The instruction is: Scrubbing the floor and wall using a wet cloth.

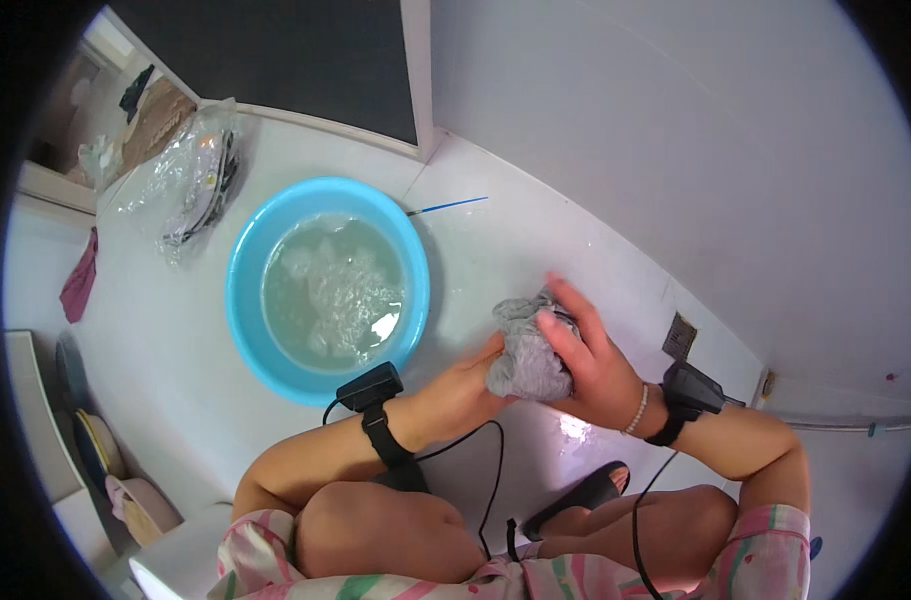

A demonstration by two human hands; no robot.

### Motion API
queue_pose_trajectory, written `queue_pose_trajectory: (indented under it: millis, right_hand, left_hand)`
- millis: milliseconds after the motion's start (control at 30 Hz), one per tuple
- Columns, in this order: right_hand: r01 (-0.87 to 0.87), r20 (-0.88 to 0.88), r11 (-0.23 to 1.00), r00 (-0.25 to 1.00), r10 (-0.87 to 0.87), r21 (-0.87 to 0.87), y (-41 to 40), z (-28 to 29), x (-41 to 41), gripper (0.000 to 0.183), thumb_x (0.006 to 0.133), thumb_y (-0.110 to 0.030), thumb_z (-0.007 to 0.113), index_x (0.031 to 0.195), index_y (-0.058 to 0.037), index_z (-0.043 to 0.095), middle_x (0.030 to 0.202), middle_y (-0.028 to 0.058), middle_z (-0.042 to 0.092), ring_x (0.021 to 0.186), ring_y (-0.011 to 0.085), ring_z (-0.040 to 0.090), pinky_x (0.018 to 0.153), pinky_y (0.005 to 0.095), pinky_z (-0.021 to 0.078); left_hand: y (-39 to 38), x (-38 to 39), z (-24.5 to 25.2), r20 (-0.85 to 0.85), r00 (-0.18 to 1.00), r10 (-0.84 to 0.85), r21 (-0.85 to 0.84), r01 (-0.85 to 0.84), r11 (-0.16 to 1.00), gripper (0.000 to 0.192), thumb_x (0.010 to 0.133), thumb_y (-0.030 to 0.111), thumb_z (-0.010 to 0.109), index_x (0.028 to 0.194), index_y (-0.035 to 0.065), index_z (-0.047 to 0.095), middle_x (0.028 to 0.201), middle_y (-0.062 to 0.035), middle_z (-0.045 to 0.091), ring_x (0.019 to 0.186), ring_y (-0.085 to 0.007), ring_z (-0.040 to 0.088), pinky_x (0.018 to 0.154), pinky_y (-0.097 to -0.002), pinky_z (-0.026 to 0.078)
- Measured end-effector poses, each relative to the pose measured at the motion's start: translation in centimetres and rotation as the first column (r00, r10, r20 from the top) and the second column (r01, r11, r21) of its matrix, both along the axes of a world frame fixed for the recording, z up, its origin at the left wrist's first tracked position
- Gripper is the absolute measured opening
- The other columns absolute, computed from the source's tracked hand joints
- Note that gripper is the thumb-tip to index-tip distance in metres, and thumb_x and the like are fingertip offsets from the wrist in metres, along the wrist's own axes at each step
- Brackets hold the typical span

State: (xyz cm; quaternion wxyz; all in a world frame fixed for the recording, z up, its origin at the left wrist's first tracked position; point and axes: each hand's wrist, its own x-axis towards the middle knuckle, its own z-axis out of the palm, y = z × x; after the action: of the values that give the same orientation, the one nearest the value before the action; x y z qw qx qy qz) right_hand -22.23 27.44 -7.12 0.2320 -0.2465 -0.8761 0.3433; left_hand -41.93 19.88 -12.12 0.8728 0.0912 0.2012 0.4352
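A bunched grey cloth (529,358) is gathered between both hands, above the white floor and to the right of the basin. My left hand (467,394) grips it from the left side, its fingers partly hidden behind the fabric. From the right, my right hand (594,364) presses on it, with fingers spread over the folds. What kind of garment or cloth it is cannot be made out. The light blue plastic basin (247,300) holds cloudy, sudsy water (335,289), and no hand is in it.
A thin blue stick (452,204) lies beside the basin. Clear plastic packaging (200,180) rests near the doorway. A floor drain (680,337) sits by the right wall. Black cables (497,472) hang from the wrist devices. At left are a pink cloth (80,277) and several basins (144,506).
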Motion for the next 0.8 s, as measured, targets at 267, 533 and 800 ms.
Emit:
queue_pose_trajectory:
  millis: [267, 533, 800]
  right_hand:
    - [0.648, -0.155, 0.762, 0.753, -0.639, 0.006, 10.1, 9.2, 2.6, 0.074, 0.084, -0.003, 0.066, 0.152, -0.0055, 0.036, 0.146, 0.0141, 0.049, 0.137, 0.0255, 0.046, 0.114, 0.0405, 0.0384]
    - [0.201, -0.251, -0.152, 0.726, -0.640, 0.968, 22.7, 15.9, 3.3, 0.060, 0.090, -0.040, 0.071, 0.146, -0.0321, 0.052, 0.160, 0.0090, 0.035, 0.147, 0.0355, 0.030, 0.102, 0.0650, 0.0399]
    - [-0.306, 0.511, 0.414, 0.603, -0.613, 0.857, 25.5, -5.3, -3.7, 0.047, 0.090, -0.046, 0.063, 0.137, -0.0395, 0.060, 0.155, -0.0123, 0.033, 0.155, 0.0240, 0.013, 0.102, 0.0595, 0.0442]
  left_hand:
    - [0.0, -5.2, 1.6, -0.349, 0.936, -0.042, 0.388, 0.185, 0.903, 0.071, 0.108, 0.028, 0.048, 0.163, 0.0130, 0.005, 0.168, -0.0086, 0.015, 0.140, -0.0238, 0.044, 0.113, -0.0387, 0.036]
    - [-0.3, -6.1, -0.6, -0.513, 0.842, -0.169, 0.302, 0.361, 0.882, 0.055, 0.105, 0.009, 0.050, 0.157, 0.0076, 0.031, 0.159, -0.0081, 0.035, 0.136, -0.0233, 0.049, 0.108, -0.0355, 0.041]
    - [-0.8, -5.2, -1.9, -0.583, 0.802, -0.130, 0.321, 0.375, 0.870, 0.052, 0.103, 0.010, 0.056, 0.152, 0.0083, 0.039, 0.154, -0.0057, 0.043, 0.134, -0.0212, 0.050, 0.108, -0.0366, 0.043]
